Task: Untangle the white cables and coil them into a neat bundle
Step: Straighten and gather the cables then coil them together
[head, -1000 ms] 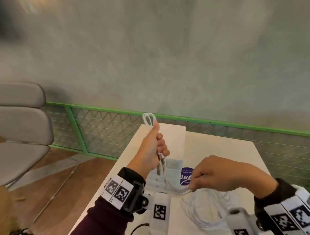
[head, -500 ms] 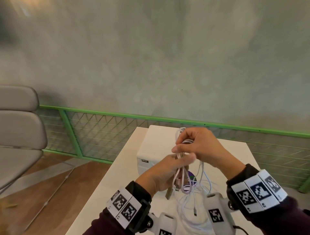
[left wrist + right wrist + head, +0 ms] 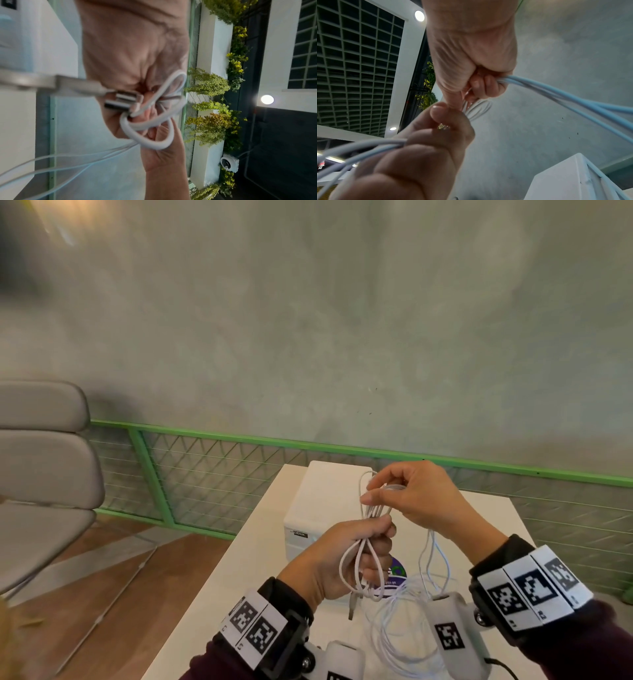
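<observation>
My left hand point(image 3: 363, 553) grips a folded bunch of white cable loops point(image 3: 359, 570) above the table, fingers curled round its middle; metal USB plugs point(image 3: 123, 100) stick out by the palm. Just above it my right hand point(image 3: 387, 491) pinches the upper cable loops point(image 3: 368, 491), with thin strands point(image 3: 556, 93) running out of its fist and down. More loose white cable point(image 3: 400, 638) lies piled on the white table point(image 3: 260, 559) beneath both hands. In the right wrist view the left thumb point(image 3: 443, 112) touches my right fingers beside the cable loop point(image 3: 477, 108).
A white box point(image 3: 325, 501) stands on the table behind the hands, and a round purple sticker point(image 3: 397, 571) lies near it. A green mesh railing point(image 3: 212, 474) runs behind the table. A grey chair point(image 3: 41, 474) stands left, over wooden floor.
My right hand rose from the loose cable on the table to the top of the bundle. My left hand dropped lower and nearer with the bunch; over the last half second little moved.
</observation>
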